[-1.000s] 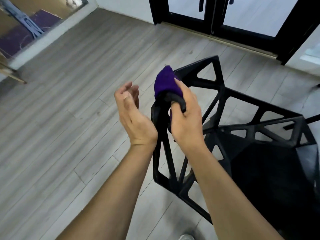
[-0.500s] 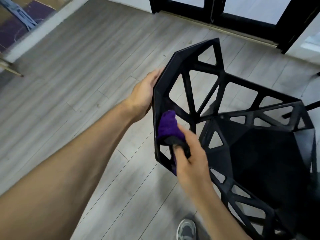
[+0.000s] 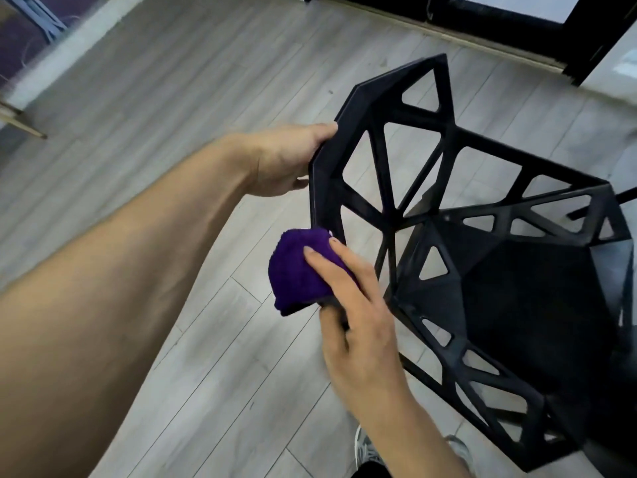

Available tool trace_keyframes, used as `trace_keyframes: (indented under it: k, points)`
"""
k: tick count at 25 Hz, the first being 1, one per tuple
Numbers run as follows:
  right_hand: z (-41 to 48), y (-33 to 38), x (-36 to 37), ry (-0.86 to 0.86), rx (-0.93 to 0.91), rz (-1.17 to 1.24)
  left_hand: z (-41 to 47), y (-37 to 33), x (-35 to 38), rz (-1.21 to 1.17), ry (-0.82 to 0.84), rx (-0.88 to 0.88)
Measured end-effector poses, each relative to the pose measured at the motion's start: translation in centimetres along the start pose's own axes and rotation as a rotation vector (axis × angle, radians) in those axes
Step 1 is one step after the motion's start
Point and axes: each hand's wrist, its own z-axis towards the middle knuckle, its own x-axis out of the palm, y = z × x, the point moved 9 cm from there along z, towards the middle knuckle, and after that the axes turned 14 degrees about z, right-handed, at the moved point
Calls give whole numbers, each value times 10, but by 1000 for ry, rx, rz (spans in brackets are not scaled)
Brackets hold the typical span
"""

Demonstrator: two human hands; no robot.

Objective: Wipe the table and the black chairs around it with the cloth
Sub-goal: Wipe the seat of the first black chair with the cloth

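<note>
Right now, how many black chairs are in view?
1. The black chair stands right of centre, its back gripped by the left hand. A dark bar at the right edge may belong to another.

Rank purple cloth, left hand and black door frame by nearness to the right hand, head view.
1. purple cloth, gripped by the right hand
2. left hand, on the chair back
3. black door frame, top right

Bunched purple cloth (image 3: pixel 303 270) pressed against black lattice chair's (image 3: pixel 379 188) backrest edge.
</note>
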Motion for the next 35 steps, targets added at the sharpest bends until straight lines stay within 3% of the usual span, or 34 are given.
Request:
trace_keyframes:
  k: [3,6,9,14,16,18,19,22,26,28,33,35]
  points:
    - [12,-6,-6,-96,44,86,3,2,-3,27,-237,33]
    - [0,-8,-3,-91,-1,115,-5,-20,0,242,-453,297]
    - [-50,-28,-2,-46,-41,97,-6,-18,-5,284,-593,297]
    - [-77,-107,-38,-246,266,150,-33,-27,5,319,-778,368]
    - [-63,-121,-58,-407,392,238,-42,-32,14,392,-777,395]
    - [-28,-134,-90,-657,408,324,-45,-33,24,483,-761,377]
    - [-1,-143,-97,-698,415,327,-46,-34,28,514,-762,380]
    - [67,-143,-73,-602,398,358,-49,-33,33,480,-776,388]
    - [73,-76,-28,-397,83,355,-49,-31,31,469,-767,405]
    - [74,-82,-29,-353,17,322,-48,-30,31,477,-770,400]
    - [68,-165,-72,-656,365,343,-49,-34,33,509,-787,405]
    - [74,-166,-72,-690,384,369,-48,-36,34,519,-782,411]
